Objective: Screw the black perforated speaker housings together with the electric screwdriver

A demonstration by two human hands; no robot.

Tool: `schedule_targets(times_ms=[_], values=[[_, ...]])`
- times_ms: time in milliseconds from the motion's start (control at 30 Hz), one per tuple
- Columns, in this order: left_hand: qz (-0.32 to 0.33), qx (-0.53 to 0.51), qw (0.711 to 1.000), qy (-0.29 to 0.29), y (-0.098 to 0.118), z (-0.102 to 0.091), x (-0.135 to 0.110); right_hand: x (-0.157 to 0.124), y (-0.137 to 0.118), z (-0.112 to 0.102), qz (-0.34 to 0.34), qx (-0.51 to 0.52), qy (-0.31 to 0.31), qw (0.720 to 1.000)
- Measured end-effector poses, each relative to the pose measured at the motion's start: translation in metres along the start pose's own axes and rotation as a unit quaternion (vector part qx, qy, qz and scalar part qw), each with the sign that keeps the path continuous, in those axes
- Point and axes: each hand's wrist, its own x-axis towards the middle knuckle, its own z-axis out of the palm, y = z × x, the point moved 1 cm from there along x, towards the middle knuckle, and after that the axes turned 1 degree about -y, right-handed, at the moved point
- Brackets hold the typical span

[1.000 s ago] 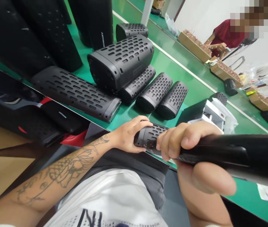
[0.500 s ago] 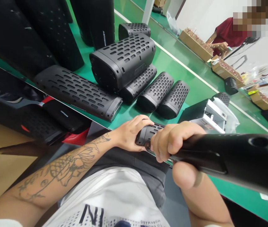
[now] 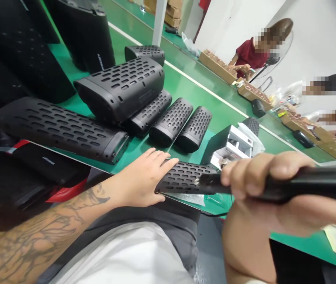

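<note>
In the head view, the perforated casing (image 3: 182, 175) lies along the near edge of the desk (image 3: 185, 85), right in front of you. Your left hand (image 3: 139, 177) is closed around its left end, fingers over the top and thumb along the near side; this grip probably keeps the casing from sliding. Your right hand (image 3: 265, 185) wraps firmly around a black tool (image 3: 330, 181), held roughly level, perhaps to line its tip up with the casing. The tip overlaps the casing's right part, but you cannot tell whether it touches. Two smaller casings (image 3: 182, 124) sit side by side just beyond, likely set there to leave your working spot free.
</note>
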Motion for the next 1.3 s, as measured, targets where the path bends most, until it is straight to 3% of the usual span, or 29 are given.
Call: schedule_targets(times_ms=[100,167,300,367,433,533,667,767,867,967,1100,1200,1300], values=[[-0.016,-0.003,0.998,-0.055,0.0,-0.003,0.011,0.009,0.004,-0.05,-0.098,-0.084,0.171,0.977],[-0.045,-0.047,0.996,-0.055,-0.004,-0.001,0.009,0.011,0.02,-0.08,-0.103,-0.131,0.222,0.961],[-0.132,-0.162,0.978,-0.028,-0.014,-0.004,-0.018,0.001,0.05,-0.117,-0.084,-0.129,0.244,0.958],[-0.176,-0.205,0.963,0.011,-0.013,-0.017,-0.027,-0.006,0.058,-0.122,-0.071,-0.113,0.239,0.962],[-0.217,-0.242,0.943,0.071,-0.008,-0.038,-0.019,-0.011,0.062,-0.123,-0.06,-0.093,0.229,0.967],[-0.25,-0.283,0.912,0.158,0.001,-0.071,0.04,-0.014,0.062,-0.122,-0.051,-0.066,0.211,0.974],[-0.242,-0.22,0.917,0.227,-0.012,-0.103,0.189,-0.014,0.061,-0.12,-0.046,-0.041,0.201,0.978],[-0.322,-0.099,0.921,0.196,-0.04,-0.105,0.299,-0.016,0.063,-0.118,-0.029,-0.027,0.198,0.979],[-0.367,-0.049,0.918,0.144,-0.064,-0.088,0.37,-0.023,0.059,-0.118,-0.024,-0.018,0.218,0.975],[-0.402,0.0,0.912,0.082,-0.082,-0.062,0.397,-0.03,0.051,-0.122,-0.042,-0.023,0.269,0.962],[-0.408,0.066,0.91,0.017,-0.1,-0.038,0.403,-0.03,0.045,-0.129,-0.064,-0.05,0.313,0.946],[-0.376,0.12,0.919,-0.023,-0.099,-0.038,0.395,-0.024,0.05,-0.13,-0.07,-0.06,0.315,0.945],[-0.325,0.159,0.928,-0.087,-0.081,-0.043,0.374,-0.018,0.06,-0.126,-0.052,-0.063,0.287,0.954]])
